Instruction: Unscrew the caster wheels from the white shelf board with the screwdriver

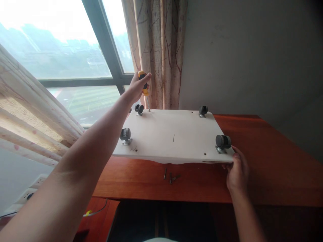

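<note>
While a red-brown table [272,161] stood by the window [78,57], a white board [161,129] sat over it, approx. flat. The R hand [237,171] gripped the board's near R corner; the L hand [138,85] was closed round a yellow-&-black screwdriver [145,91], tip down at the far edge, L side. 4 dark casters [223,141] stuck up, 1 nr each corner. Some small metal fasteners [170,178] lay loose on the table just in front.
</note>
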Demonstrator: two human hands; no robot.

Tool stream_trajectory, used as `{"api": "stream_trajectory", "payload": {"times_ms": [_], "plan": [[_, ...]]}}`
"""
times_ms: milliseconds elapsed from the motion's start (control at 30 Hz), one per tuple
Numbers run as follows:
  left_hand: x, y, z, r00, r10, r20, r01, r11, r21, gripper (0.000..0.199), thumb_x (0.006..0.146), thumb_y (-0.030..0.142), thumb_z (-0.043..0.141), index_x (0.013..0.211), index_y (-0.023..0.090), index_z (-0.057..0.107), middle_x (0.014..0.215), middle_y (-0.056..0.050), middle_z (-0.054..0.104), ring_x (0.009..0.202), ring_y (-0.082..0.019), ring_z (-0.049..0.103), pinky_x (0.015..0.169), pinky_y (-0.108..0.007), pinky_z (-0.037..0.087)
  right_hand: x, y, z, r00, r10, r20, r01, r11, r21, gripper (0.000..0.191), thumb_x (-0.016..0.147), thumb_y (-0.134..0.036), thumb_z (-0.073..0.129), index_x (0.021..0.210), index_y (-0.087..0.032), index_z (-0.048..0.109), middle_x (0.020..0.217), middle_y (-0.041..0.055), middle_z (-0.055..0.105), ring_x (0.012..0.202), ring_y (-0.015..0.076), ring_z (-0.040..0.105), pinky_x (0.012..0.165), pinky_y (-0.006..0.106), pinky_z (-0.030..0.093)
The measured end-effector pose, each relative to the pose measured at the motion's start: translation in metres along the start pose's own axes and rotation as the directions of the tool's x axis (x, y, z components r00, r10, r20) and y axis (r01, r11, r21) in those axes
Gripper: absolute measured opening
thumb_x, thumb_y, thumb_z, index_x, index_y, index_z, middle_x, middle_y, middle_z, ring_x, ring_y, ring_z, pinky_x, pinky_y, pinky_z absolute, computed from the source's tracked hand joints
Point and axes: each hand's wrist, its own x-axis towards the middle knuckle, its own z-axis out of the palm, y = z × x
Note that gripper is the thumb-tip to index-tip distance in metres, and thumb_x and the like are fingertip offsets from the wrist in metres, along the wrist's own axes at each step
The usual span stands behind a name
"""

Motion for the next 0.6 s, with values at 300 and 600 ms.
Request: {"api": "stream_trajectory", "payload": {"times_ms": [300,600], "plan": [[-0.0018,0.0034,0.0043,1.000,0.013,0.007,-0.012,1.000,-0.022,0.018,0.081,0.024,0.067,0.084,0.023,0.050,0.085,-0.001,0.057,0.076,-0.016,0.064,0.069,-0.032,0.050,0.0005,0.0013,0.0000,1.000,0.003,-0.001,-0.003,1.000,0.002,0.050,0.081,-0.054,0.062,0.117,-0.020,0.067,0.106,0.0074,0.066,0.069,0.0153,0.056,0.055,0.026,0.044],[-0.0048,0.0082,0.0095,0.996,0.076,-0.042,-0.077,0.997,-0.017,0.020,0.085,0.029,0.069,0.083,0.023,0.051,0.084,0.001,0.061,0.067,-0.012,0.064,0.061,-0.025,0.050,0.0002,0.0007,-0.0003,1.000,0.000,-0.002,0.000,1.000,0.008,0.050,0.081,-0.054,0.061,0.118,-0.020,0.067,0.107,0.0080,0.066,0.069,0.0154,0.056,0.055,0.026,0.044]]}}
